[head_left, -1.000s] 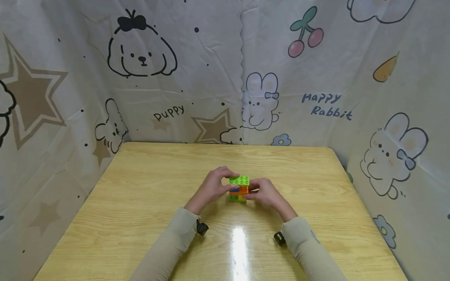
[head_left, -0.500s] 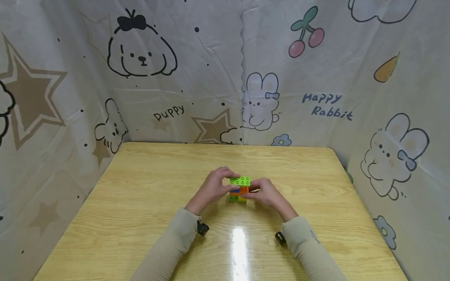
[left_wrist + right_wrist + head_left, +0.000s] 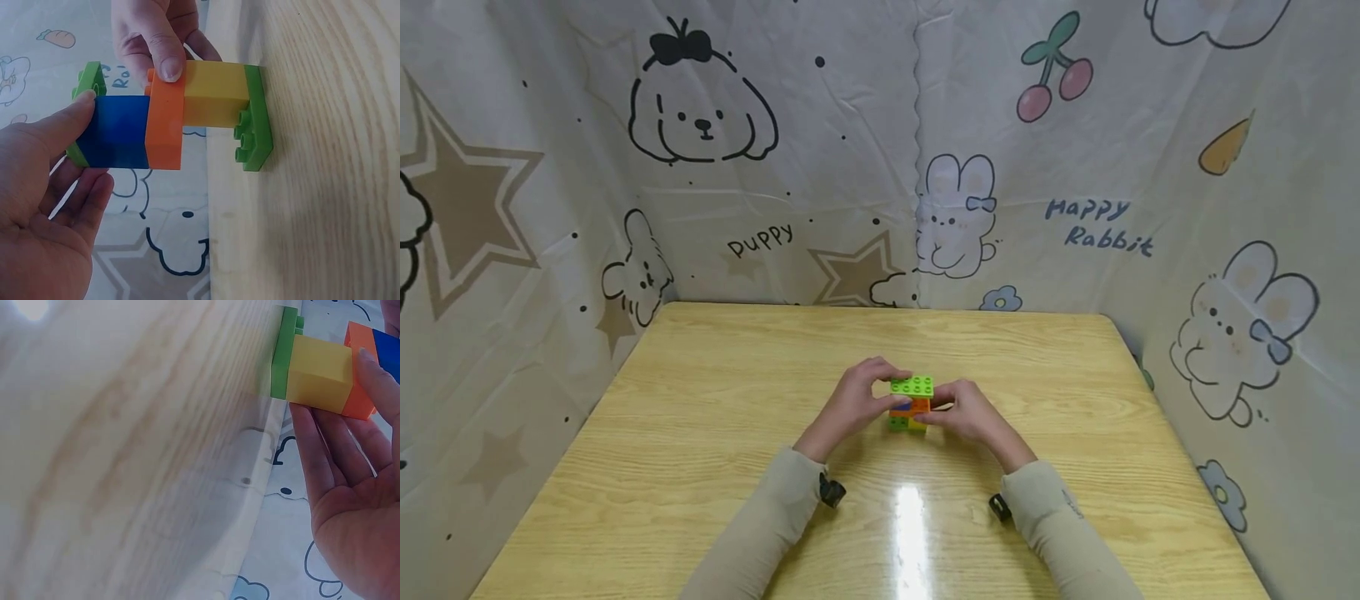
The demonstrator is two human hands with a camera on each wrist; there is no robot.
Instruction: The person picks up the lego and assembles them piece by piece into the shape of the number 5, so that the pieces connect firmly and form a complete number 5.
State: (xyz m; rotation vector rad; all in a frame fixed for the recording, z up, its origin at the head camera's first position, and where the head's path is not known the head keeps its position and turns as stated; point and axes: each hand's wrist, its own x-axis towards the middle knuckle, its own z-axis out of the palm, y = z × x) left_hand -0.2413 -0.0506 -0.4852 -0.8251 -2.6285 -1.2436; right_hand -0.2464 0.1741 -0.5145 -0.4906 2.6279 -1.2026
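Note:
A stack of toy building bricks stands upright on the table. A flat light-green brick [image 3: 912,387] tops it, then come a blue brick [image 3: 119,131], an orange brick [image 3: 165,125], a yellow brick [image 3: 215,94] and a flat green base brick [image 3: 257,144]. My left hand [image 3: 853,402] grips the upper end, its thumb where the blue and top green bricks meet. From the other side my right hand [image 3: 970,412] holds the middle, thumb on the orange brick and fingers behind the stack. The blue brick sits over one half of the orange brick, the yellow under the other.
The wood-grain table [image 3: 737,358] extends on all sides of the stack, with a bright light reflection near the front. A printed cloth [image 3: 850,167] hangs behind and along both sides. Small black devices [image 3: 831,490] are worn at both wrists.
My right thumb has slid slightly left across the stack's front. Otherwise both hands and the bricks stay nearly where they were.

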